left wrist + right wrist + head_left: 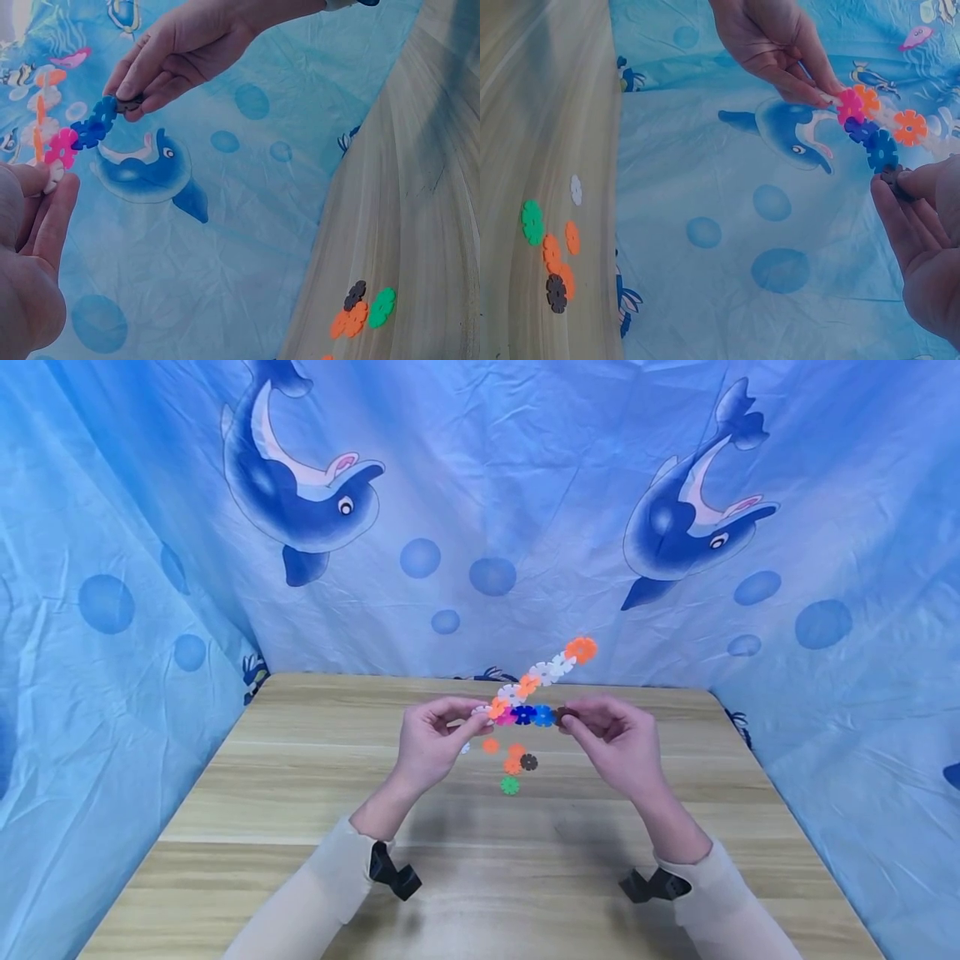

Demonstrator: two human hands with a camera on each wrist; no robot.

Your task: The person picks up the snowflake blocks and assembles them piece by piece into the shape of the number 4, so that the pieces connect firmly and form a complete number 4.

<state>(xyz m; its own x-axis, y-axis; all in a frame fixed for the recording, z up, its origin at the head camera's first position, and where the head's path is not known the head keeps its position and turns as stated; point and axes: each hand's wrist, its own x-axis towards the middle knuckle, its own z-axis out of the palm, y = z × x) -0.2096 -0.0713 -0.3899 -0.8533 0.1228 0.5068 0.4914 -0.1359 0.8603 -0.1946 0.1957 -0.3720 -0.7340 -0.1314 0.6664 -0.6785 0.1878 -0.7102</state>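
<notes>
Both hands hold up a joined chain of notched plastic snowflake discs above the table. My left hand [427, 747] pinches a white disc [55, 178] at one end between thumb and fingers. From there run a pink disc [849, 106], a dark blue disc [523, 715] and a lighter blue disc [544, 716]. At the other end, my right hand [628, 750] pinches a dark brown disc [894, 184], partly hidden by its fingers. A second branch of orange and white discs slants up and away, ending in an orange disc [581, 650].
Loose discs lie on the wooden table [300, 793] beneath the hands: a green disc [510, 786], a dark brown loose disc [528, 762], several orange discs [572, 238] and a white loose disc [576, 190]. A blue dolphin-print curtain [480, 502] surrounds the table's back and sides.
</notes>
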